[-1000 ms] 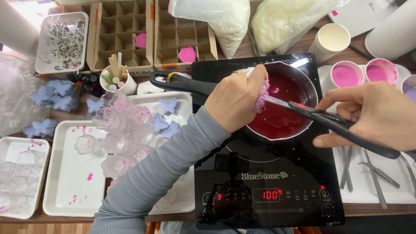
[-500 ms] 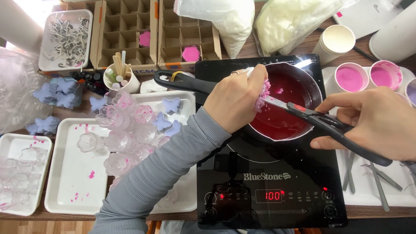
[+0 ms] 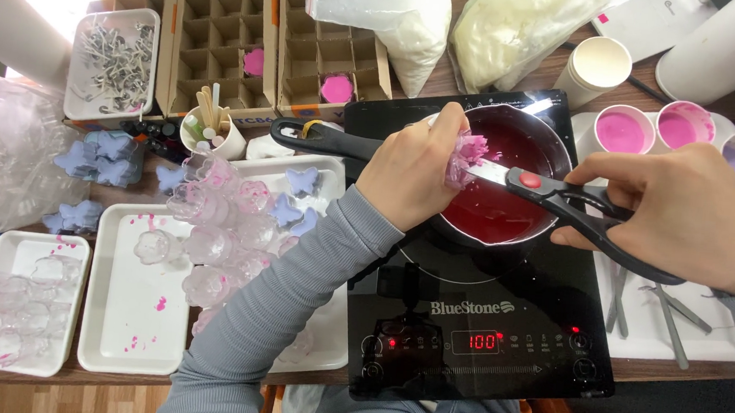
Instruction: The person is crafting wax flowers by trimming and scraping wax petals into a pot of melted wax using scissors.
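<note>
My left hand (image 3: 409,177) holds a small clear mould with pink wax (image 3: 469,156) over a saucepan of dark red melted wax (image 3: 500,210). My right hand (image 3: 699,215) grips black-handled scissors (image 3: 577,210) whose blades reach into the pink piece at the mould. The saucepan sits on a black induction cooktop (image 3: 480,329) with its long handle (image 3: 320,137) pointing left, under my left wrist.
Clear flower moulds (image 3: 218,221) pile on white trays (image 3: 128,301) to the left. Blue butterfly shapes (image 3: 96,159) lie nearby. Cardboard divider boxes (image 3: 223,46), a tray of wick clips (image 3: 112,60), paper cups of pink wax (image 3: 622,130) and metal tools (image 3: 665,309) surround the cooktop.
Both hands stay over the saucepan; the scissors have shifted slightly while my left hand keeps holding the mould in place.
</note>
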